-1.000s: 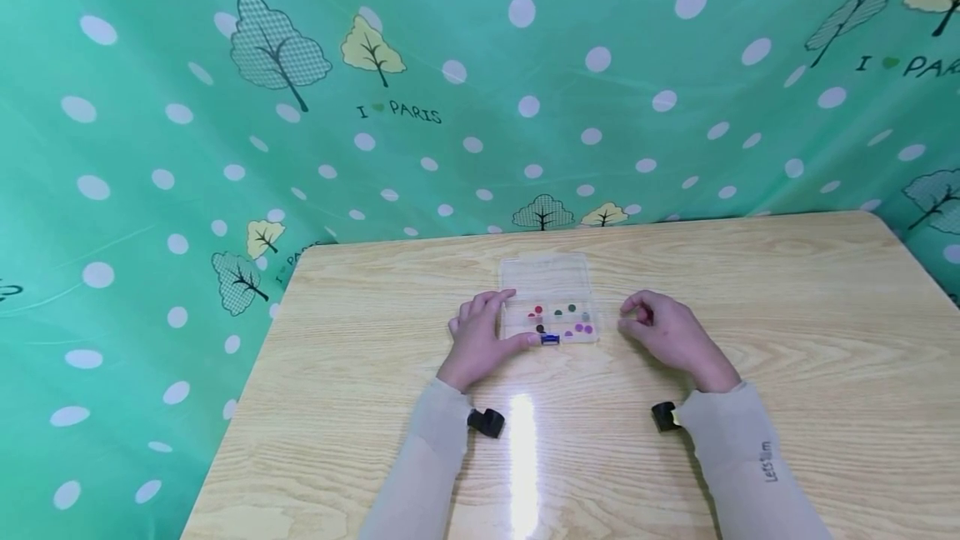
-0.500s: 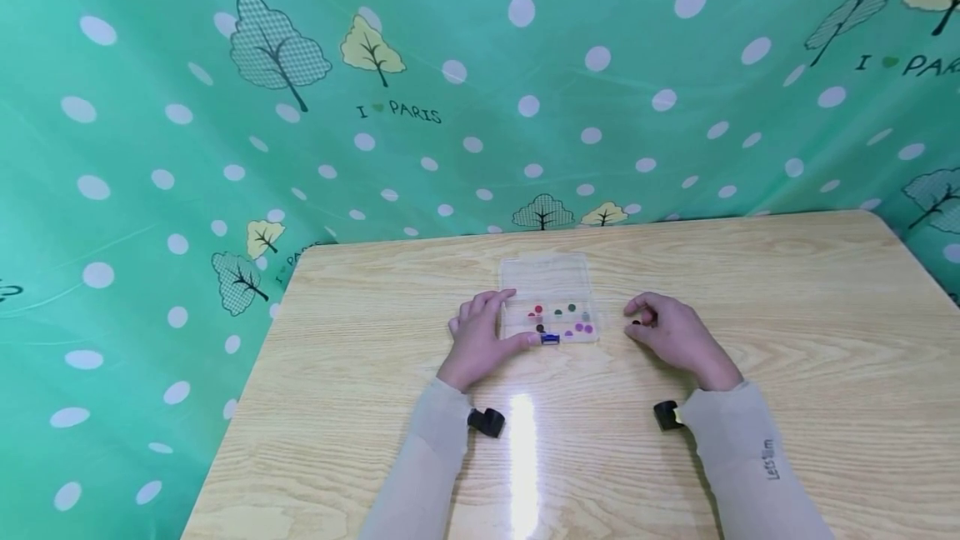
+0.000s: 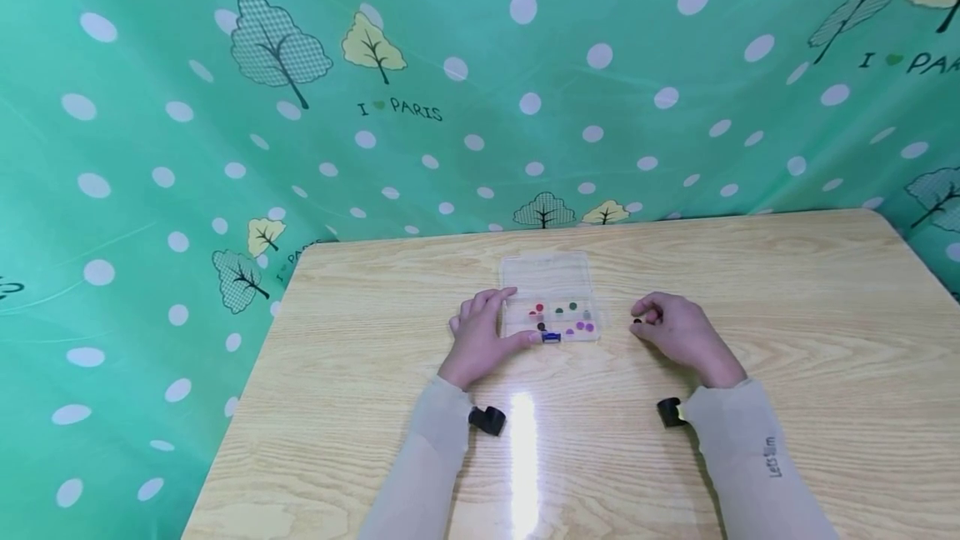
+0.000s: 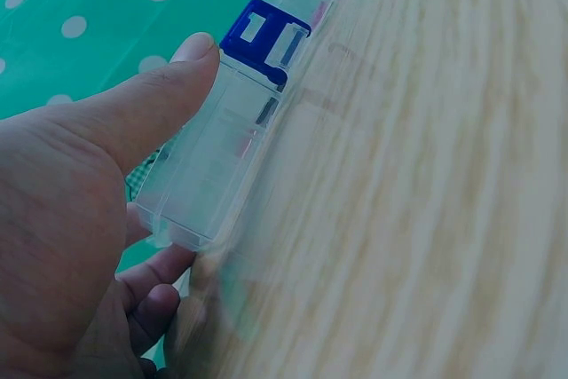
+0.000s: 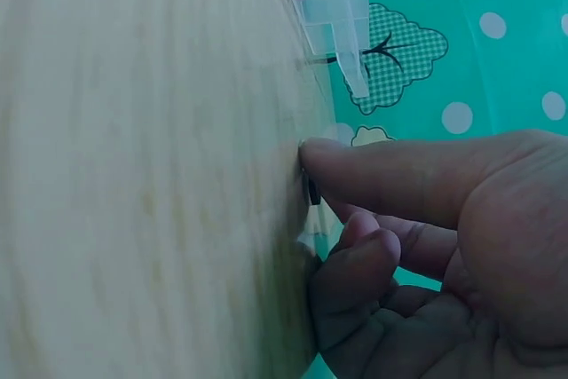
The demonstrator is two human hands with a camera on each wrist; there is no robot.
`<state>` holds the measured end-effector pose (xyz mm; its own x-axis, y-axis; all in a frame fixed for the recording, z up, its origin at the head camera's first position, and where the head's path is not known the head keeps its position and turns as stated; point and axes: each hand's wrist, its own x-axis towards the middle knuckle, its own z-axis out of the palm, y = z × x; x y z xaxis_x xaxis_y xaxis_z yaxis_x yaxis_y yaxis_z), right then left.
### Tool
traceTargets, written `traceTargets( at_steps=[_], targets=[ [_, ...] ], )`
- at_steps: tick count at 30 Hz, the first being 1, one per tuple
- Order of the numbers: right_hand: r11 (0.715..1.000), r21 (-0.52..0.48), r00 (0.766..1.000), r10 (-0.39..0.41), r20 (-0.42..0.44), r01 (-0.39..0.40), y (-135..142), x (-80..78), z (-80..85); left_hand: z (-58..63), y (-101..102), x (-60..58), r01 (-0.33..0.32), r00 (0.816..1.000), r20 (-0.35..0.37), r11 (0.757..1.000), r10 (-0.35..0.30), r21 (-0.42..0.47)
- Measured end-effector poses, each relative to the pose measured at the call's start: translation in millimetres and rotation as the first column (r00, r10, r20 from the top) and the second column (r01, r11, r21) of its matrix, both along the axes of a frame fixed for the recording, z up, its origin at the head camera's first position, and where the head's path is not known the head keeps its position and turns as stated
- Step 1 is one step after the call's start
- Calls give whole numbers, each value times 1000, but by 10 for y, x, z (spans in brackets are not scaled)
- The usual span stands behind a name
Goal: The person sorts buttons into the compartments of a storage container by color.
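A clear plastic compartment box [image 3: 553, 300] stands on the table with its lid tipped back. My left hand [image 3: 483, 338] grips its left end. The thumb lies along the front wall near the blue latch [image 4: 264, 40], and other fingers curl round the end. Inside are small round pieces: red discs [image 3: 539, 307], green discs [image 3: 573, 307], purple discs [image 3: 581, 326] and a black disc [image 3: 542, 327]. Right of the box, my right hand [image 3: 678, 336] has a small black disc [image 5: 313, 191] between thumb and forefinger, low at the tabletop. Its other fingers are curled.
The wooden table [image 3: 360, 440] carries a bright reflection in front of the box. A green curtain [image 3: 450, 148] with white dots and printed trees hangs behind and to the left. Dark cameras [image 3: 487, 421] are worn at both wrists.
My right hand has shifted slightly right, away from the box, and the black disc has come into view between its fingers. The left hand and the box stay in place.
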<state>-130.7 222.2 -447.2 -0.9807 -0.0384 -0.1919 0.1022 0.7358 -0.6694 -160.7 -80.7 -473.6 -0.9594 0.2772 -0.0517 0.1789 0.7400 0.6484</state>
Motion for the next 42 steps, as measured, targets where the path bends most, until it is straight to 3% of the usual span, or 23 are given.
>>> traceTargets(
  at_steps=[42],
  targets=[
    [999,-13,999,32,23,-32,38,-42,-4,19,-4,3,-1,1000,14,1000,1,-3]
  ],
)
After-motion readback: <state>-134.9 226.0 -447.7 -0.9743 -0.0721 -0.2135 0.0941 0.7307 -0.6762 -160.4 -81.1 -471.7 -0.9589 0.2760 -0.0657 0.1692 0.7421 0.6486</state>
